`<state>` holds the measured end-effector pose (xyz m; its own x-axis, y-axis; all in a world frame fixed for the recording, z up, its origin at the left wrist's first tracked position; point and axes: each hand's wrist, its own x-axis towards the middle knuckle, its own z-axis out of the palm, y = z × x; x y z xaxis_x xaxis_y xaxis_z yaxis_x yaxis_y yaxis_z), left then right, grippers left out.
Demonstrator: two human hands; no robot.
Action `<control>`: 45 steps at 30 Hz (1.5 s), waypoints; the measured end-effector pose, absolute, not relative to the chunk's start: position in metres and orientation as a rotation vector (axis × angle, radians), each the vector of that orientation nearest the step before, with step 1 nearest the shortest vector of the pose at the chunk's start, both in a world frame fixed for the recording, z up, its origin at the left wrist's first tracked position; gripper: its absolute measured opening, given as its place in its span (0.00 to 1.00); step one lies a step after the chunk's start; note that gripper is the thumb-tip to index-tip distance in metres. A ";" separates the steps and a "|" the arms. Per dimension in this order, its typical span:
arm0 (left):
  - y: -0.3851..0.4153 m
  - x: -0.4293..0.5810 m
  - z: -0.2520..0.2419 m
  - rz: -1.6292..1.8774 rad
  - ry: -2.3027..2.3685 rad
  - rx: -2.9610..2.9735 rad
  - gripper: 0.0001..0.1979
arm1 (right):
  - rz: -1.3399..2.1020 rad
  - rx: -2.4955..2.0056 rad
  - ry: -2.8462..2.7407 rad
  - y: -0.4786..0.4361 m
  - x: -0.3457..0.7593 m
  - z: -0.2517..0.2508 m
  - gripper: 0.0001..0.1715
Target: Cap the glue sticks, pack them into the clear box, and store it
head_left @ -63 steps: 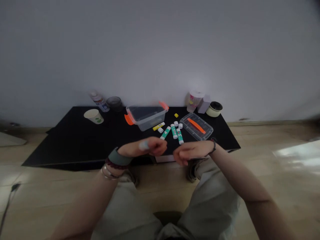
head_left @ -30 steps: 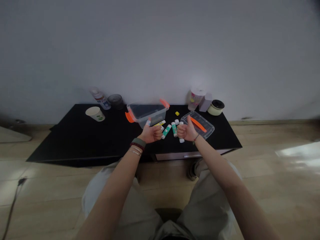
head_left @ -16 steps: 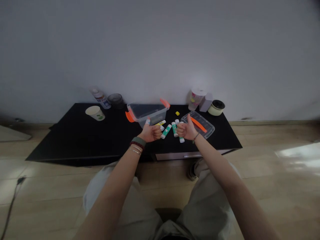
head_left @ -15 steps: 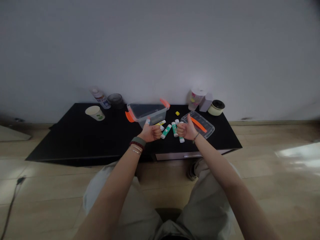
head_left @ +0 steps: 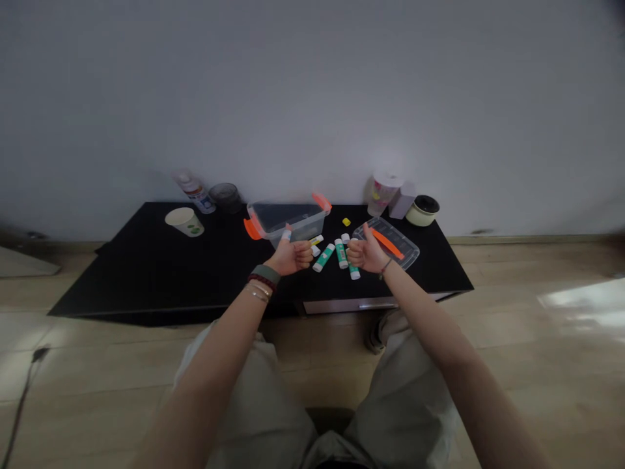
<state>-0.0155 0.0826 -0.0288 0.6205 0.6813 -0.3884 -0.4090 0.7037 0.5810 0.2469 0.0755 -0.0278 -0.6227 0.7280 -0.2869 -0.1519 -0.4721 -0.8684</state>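
My left hand [head_left: 291, 256] is held as a fist with the thumb raised, in front of the clear plastic box [head_left: 305, 229] with orange latches. In the same thumb-up pose, my right hand [head_left: 366, 253] hovers by the clear lid [head_left: 409, 246] with its orange handle [head_left: 388, 243]. Nothing shows in either hand. Several glue sticks lie between them: a green one [head_left: 324, 258], another green one [head_left: 340, 253] and one with yellow [head_left: 317, 240] among them. My right hand partly covers a further green glue stick [head_left: 354, 271]. A small yellow piece [head_left: 346, 221] lies behind them.
On the left of the black cabinet top [head_left: 146, 273] stand a paper cup [head_left: 184, 222], a spray bottle [head_left: 196, 193] and a dark round container [head_left: 227, 197]. Along the back right are a lidded clear cup [head_left: 381, 194], a pale box [head_left: 403, 200] and a cream jar [head_left: 422, 211].
My left hand has shifted slightly left, and my right hand slightly right, so they are a little farther apart. Both keep their thumb-up shape. The objects stay put.
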 end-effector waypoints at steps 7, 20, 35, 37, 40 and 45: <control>0.088 -0.017 -0.042 0.771 1.008 0.701 0.25 | 1.074 -1.863 -1.824 0.080 0.264 -0.043 0.28; 0.062 -0.001 -0.067 0.675 1.160 1.024 0.19 | 1.109 -2.181 -2.303 0.087 0.265 -0.056 0.23; 0.004 0.024 -0.035 0.691 0.907 0.742 0.22 | 1.506 -1.143 -2.200 0.060 0.228 -0.030 0.25; 0.005 0.022 -0.033 0.736 0.976 0.722 0.22 | 1.149 -1.404 -2.211 0.074 0.240 -0.033 0.20; 0.009 0.019 -0.034 0.771 1.048 0.738 0.22 | 0.528 -1.826 -2.187 0.095 0.266 -0.045 0.16; 0.011 0.019 -0.037 0.762 1.078 0.765 0.20 | 0.329 -1.959 -2.324 0.106 0.278 -0.072 0.27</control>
<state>0.0191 0.0111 -0.0366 0.2852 0.8373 -0.4664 -0.1608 0.5215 0.8379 0.2783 0.1059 -0.0721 -0.1770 0.9814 -0.0737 0.9634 0.1575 -0.2171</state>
